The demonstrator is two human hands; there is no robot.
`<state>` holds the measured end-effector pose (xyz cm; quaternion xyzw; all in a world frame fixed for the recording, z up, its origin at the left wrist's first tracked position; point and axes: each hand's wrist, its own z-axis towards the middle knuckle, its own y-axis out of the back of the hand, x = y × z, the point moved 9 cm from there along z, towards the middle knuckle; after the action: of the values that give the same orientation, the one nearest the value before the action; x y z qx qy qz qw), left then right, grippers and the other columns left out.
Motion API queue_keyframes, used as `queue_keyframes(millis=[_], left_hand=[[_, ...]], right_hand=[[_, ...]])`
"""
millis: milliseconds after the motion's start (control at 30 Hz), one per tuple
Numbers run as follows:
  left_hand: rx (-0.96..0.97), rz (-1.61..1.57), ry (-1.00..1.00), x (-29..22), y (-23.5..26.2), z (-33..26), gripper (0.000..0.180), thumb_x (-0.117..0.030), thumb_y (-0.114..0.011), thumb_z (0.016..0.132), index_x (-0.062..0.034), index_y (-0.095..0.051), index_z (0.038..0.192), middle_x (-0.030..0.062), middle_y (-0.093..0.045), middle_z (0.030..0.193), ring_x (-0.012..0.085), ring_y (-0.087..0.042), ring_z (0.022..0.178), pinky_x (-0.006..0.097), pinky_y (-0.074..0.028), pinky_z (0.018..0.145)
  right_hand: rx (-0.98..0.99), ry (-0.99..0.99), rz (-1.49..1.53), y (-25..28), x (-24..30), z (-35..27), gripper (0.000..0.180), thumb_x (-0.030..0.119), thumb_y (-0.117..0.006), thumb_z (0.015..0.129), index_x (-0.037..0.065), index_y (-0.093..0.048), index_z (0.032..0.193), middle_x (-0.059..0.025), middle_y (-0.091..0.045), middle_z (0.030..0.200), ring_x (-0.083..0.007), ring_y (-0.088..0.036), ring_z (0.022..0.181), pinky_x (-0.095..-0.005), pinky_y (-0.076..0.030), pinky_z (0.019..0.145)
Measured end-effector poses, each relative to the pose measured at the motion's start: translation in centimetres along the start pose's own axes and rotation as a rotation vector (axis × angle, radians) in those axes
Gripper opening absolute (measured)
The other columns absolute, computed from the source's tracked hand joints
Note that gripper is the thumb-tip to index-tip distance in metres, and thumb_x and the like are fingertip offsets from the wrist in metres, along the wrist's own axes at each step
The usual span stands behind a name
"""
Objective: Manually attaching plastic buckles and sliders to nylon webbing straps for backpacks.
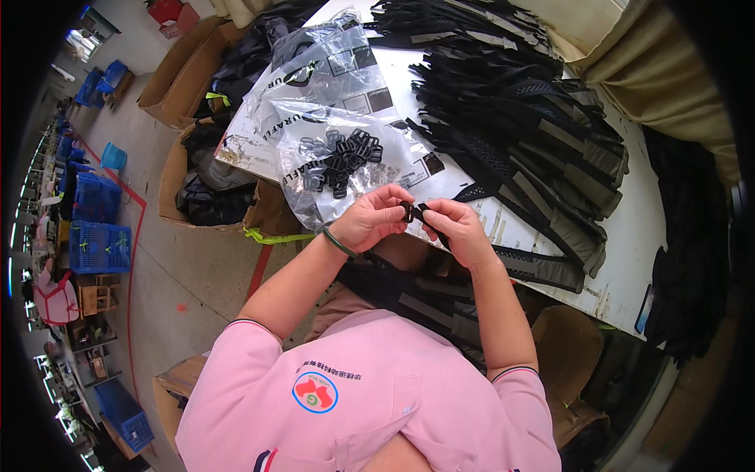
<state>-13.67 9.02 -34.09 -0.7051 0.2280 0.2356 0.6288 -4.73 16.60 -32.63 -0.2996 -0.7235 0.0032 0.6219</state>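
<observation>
My left hand (366, 220) pinches a small black plastic buckle (406, 211) between thumb and fingers. Close beside it, my right hand (462, 230) grips the end of a black webbing strap (421, 212). The two pieces meet or nearly meet; whether the strap is threaded through cannot be made out. Just beyond my left hand, a heap of loose black buckles (344, 164) lies on a clear plastic bag (295, 126) with dark printing. Black and grey padded straps (543, 157) are piled on the white table to the right of my hands.
The worn white table (491, 219) ends just in front of me. Cardboard boxes (177, 75) filled with dark goods stand on the floor at left, past which are blue crates (100, 248). More black straps (684, 259) hang at the far right below a beige curtain (653, 71).
</observation>
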Motion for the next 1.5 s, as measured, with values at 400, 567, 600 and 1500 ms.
queue_keyframes(millis=[400,567,600,1500], left_hand=[[0.058,0.073,0.041,0.3,-1.8,0.8,0.027,-0.007,-0.055,0.092,0.0006,-0.055,0.118,0.0083,-0.062,0.106,0.014,-0.06,0.091,0.026,-0.05,0.079],[0.002,0.152,0.039,0.6,-0.6,0.7,0.027,-0.006,-0.055,0.092,0.0021,-0.055,0.118,0.0083,-0.062,0.104,0.0138,-0.061,0.091,0.026,-0.051,0.079],[-0.012,0.171,0.029,0.5,-0.5,0.6,0.027,-0.006,-0.055,0.092,0.0018,-0.055,0.118,0.0079,-0.062,0.105,0.0129,-0.061,0.091,0.025,-0.05,0.078],[-0.358,0.357,-0.236,-0.2,-1.6,0.4,0.008,-0.009,-0.064,0.088,-0.0067,-0.057,0.09,0.0012,-0.063,0.082,0.0063,-0.06,0.073,0.02,-0.05,0.064]], right_hand=[[0.049,-0.043,-0.16,-0.7,0.6,-0.9,0.013,0.015,-0.063,0.087,0.002,-0.065,0.089,0.0018,-0.06,0.075,-0.0055,-0.052,0.065,-0.0198,-0.042,0.059],[-0.01,0.333,-0.688,-1.7,4.0,-1.6,0.012,0.012,-0.065,0.085,0.0,-0.065,0.087,-0.0016,-0.062,0.076,-0.0071,-0.055,0.067,-0.0219,-0.045,0.06],[-0.054,0.401,-0.744,-2.0,4.6,-1.8,0.01,0.009,-0.065,0.083,0.0,-0.065,0.089,-0.0031,-0.062,0.076,-0.0078,-0.056,0.067,-0.0232,-0.046,0.061],[-0.251,0.125,-0.113,0.4,2.1,-2.7,0.023,-0.003,-0.07,0.075,0.004,-0.055,0.091,0.0028,-0.054,0.074,-0.003,-0.051,0.067,-0.017,-0.041,0.062]])
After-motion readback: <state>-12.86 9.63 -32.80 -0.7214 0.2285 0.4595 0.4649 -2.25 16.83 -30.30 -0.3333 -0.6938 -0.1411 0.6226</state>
